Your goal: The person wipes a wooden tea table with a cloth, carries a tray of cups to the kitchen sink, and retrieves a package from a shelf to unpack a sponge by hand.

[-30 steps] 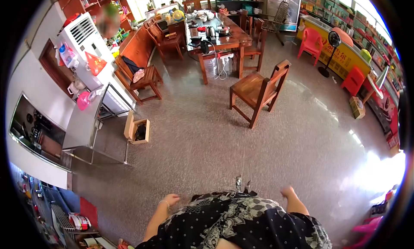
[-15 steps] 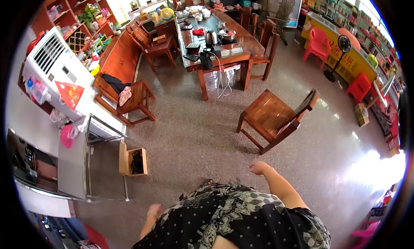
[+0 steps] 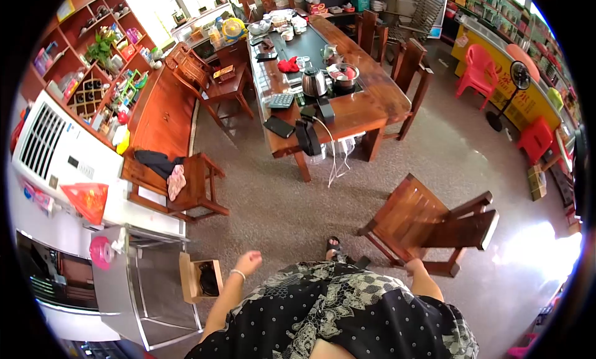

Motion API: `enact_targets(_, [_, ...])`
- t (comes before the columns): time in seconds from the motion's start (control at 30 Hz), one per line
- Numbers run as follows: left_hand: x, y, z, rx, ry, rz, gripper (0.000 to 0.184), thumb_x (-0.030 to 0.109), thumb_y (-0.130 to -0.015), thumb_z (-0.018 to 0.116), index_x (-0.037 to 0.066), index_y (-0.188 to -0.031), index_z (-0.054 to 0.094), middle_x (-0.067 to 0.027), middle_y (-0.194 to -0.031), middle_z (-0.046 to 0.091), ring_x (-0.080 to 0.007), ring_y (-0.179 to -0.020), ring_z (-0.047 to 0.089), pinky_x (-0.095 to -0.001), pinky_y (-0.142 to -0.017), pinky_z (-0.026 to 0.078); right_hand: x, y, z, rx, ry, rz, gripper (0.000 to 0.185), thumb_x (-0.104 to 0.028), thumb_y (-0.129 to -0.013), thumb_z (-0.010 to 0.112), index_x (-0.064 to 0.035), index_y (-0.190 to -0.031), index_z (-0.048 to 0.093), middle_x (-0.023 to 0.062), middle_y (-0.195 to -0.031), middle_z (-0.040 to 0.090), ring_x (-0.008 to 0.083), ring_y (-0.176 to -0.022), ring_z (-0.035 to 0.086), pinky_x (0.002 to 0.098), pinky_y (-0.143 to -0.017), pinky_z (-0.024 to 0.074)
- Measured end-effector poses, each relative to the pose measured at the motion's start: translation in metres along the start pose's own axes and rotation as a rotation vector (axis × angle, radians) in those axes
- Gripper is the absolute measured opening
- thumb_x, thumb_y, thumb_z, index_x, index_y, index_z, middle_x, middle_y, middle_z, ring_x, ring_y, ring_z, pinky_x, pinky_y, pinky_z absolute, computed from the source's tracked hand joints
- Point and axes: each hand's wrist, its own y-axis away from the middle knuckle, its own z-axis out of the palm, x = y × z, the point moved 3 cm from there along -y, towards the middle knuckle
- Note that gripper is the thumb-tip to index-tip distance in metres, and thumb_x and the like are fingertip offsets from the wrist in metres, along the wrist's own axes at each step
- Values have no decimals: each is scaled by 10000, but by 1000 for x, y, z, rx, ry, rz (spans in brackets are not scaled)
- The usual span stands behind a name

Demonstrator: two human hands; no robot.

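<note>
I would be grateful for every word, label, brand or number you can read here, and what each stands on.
None reads clearly enough to quote.
Yellow counter: red characters, blurred and partly behind the standing fan.
Red plastic bag: pale printing, too blurred.
Calculator: key markings too small.
Air conditioner: panel markings too small.

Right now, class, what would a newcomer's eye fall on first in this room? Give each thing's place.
The big glossy wooden table straight ahead, with a silver kettle near its closer end. Next, the slatted wooden chair standing apart, just beyond the right hand. Farther off to the right, a bright red plastic armchair stands beside a yellow counter.
</note>
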Motion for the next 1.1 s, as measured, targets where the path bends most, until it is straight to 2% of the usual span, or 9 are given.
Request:
enact_targets(0.07, [-1, -5, -6, -177, 40, -185, 364, 248, -852, 642, 51, -1153, 592, -32, -884, 653, -121, -725, 601, -287, -655, 499, -41, -53, -61, 219, 357, -361, 221, -166, -747, 562, -59, -863, 717, 184, -941, 672, 332, -891, 653, 427, -762, 514])
enact_targets(0.1, [24, 6, -13, -197, -33, -232, 362, 253, -856, 637, 50, -1152, 589, -42, -882, 656, -125, -701, 603, -282, -631, 498, -57, -96, -88, 249, 27, -245, 277, -244, -780, 514, -58, -823, 714, 195, -924, 666, 349, -900, 641, 444, -801, 495])
enact_targets(0.17, [5, -6, -33, -15, 28, -278, 363, 255, -860, 631, 47, -1153, 586, -53, -883, 656, -130, -688, 610, -280, -603, 497, -114, -129, -165, 388, -40, -502, 351, -307, -798, 481, -27, -802, 694, 199, -893, 665, 370, -865, 630, 452, -812, 485])
enact_targets(0.3, [-43, -28, -46, 203, 527, -423, 345, 230, -878, 607, 29, -1156, 571, -65, -876, 650, -156, -697, 632, -279, -572, 505, -268, -138, -322, 333, -556, -392, 303, -323, -770, 586, -74, -904, 695, 180, -913, 668, 337, -882, 639, 421, -778, 501])
enact_targets(0.4, [9, -34, -56, 146, 362, -494, 328, 185, -890, 586, 12, -1166, 549, -72, -879, 643, -172, -731, 643, -298, -589, 525, -360, -156, -387, 463, -637, -436, 289, -320, -777, 605, -87, -920, 699, 154, -924, 680, 322, -909, 641, 400, -820, 498])
enact_targets(0.63, [76, -180, -90, 147, 403, -273, 271, 144, -885, 590, -3, -1113, 583, -77, -929, 640, -158, -816, 623, -292, -698, 527, -494, -190, -445, 835, -565, -422, 582, -228, -789, 645, -14, -1287, 433, 216, -1306, 431, 386, -1207, 422, 441, -989, 396])
enact_targets(0.73, [163, -238, -108, 72, 355, -156, 269, 141, -881, 594, 2, -1112, 590, -61, -924, 641, -123, -812, 609, -269, -716, 509, -516, -226, -456, 1085, -254, -441, 663, -202, -768, 644, 35, -1327, 376, 250, -1287, 419, 395, -1184, 431, 441, -994, 391])
enact_targets(0.93, [308, -351, -136, -130, 87, 196, 270, 105, -889, 588, 3, -1139, 571, -39, -970, 639, -111, -874, 596, -246, -794, 490, -532, -222, -504, 471, -242, -203, 587, -282, -704, 671, 21, -1158, 458, 224, -1146, 464, 381, -1084, 503, 442, -910, 460])
enact_targets(1.1, [380, -419, -98, -298, 176, 303, 271, 83, -896, 579, 7, -1156, 565, -77, -1059, 620, -145, -1011, 583, -282, -901, 465, -521, -209, -495, 422, -314, -263, 651, -284, -617, 762, -3, -1080, 401, 230, -1121, 429, 397, -1055, 515, 442, -887, 468])
